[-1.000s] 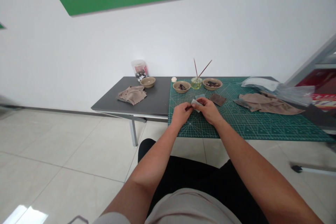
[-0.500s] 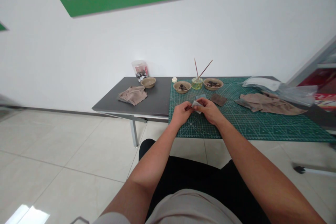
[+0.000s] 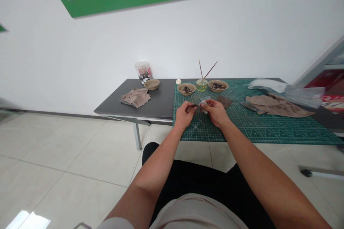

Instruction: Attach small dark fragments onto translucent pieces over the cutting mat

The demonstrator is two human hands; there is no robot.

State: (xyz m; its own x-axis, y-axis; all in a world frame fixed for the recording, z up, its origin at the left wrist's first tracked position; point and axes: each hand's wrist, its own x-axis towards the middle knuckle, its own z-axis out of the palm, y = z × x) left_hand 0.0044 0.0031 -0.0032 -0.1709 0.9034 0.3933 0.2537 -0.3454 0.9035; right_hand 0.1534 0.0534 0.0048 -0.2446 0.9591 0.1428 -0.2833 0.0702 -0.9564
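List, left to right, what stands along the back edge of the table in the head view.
Clear plastic jar → empty tan bowl → small white cap → bowl of dark pieces → glass with two sticks → second bowl of dark pieces → clear plastic bag.

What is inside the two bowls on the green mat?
Both bowls, left and right, hold small dark pieces on the mat; what they are is too small to tell. Their bottoms are covered.

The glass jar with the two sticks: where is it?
Head view: the glass jar stands at the cutting mat's far edge, between two tan bowls, beyond both hands.
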